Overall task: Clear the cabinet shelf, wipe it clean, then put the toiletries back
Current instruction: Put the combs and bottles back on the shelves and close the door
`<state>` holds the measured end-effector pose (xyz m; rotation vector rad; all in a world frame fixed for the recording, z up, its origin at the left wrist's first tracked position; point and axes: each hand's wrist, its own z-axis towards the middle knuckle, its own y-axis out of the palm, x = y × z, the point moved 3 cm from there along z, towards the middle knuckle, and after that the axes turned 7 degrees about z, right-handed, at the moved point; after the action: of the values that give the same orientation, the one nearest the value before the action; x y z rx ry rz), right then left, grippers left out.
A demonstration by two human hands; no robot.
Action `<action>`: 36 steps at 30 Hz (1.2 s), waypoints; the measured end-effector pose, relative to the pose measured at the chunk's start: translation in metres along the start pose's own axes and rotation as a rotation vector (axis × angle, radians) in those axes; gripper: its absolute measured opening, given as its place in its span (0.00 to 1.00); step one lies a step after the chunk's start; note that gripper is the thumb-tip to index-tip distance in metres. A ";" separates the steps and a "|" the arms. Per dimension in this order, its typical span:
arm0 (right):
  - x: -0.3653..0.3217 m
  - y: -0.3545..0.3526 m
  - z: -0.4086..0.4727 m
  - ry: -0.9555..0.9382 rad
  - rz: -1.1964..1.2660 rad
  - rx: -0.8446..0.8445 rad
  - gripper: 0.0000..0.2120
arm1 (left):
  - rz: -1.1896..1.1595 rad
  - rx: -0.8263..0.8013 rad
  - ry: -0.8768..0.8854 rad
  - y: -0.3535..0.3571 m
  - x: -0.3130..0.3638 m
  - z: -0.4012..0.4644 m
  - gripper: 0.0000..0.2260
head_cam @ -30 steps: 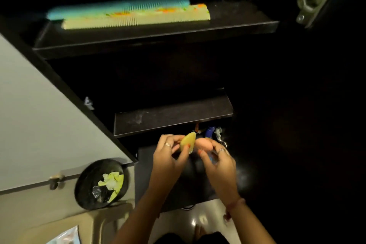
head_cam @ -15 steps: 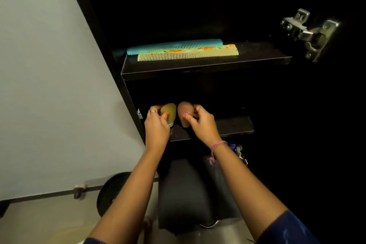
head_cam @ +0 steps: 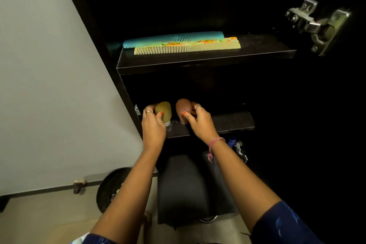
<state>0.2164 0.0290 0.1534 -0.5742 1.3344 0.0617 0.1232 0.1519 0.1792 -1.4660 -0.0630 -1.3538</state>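
On the dark lower shelf (head_cam: 233, 123), at its left end, a green bottle (head_cam: 163, 112) is gripped by the left hand (head_cam: 153, 125) and a brown bottle (head_cam: 183, 110) by the right hand (head_cam: 200, 121).

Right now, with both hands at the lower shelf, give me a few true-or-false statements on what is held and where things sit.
1. The left hand holds the olive-green bottle. True.
2. The right hand is empty. False: it holds the brown bottle.
3. Two combs lie on the upper shelf. True.
4. Both bottles stand on the upper shelf. False: they are at the lower shelf.
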 end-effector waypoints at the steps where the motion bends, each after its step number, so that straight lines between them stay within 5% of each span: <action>1: 0.000 -0.001 0.001 -0.002 -0.005 -0.007 0.20 | 0.004 0.001 0.000 0.000 0.000 0.000 0.12; 13: 0.017 -0.009 -0.013 0.060 0.233 -0.013 0.26 | -0.044 0.012 -0.048 0.009 -0.008 -0.007 0.19; 19: 0.043 -0.018 -0.072 0.068 0.444 0.394 0.15 | -0.168 0.025 -0.111 0.013 -0.013 -0.033 0.26; 24: 0.104 -0.028 -0.122 0.352 0.436 0.604 0.10 | -0.305 0.144 -0.050 0.025 -0.014 -0.104 0.25; 30: 0.150 -0.054 -0.122 0.603 0.268 0.645 0.17 | -0.255 -0.186 0.029 0.095 -0.012 -0.144 0.20; 36: 0.159 -0.061 -0.088 0.600 0.055 0.497 0.25 | -0.121 -0.436 0.023 0.161 -0.009 -0.121 0.20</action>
<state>0.1999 -0.1057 0.0181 -0.1259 1.8651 -0.4178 0.1433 0.0066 0.0414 -1.8303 0.1720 -1.5478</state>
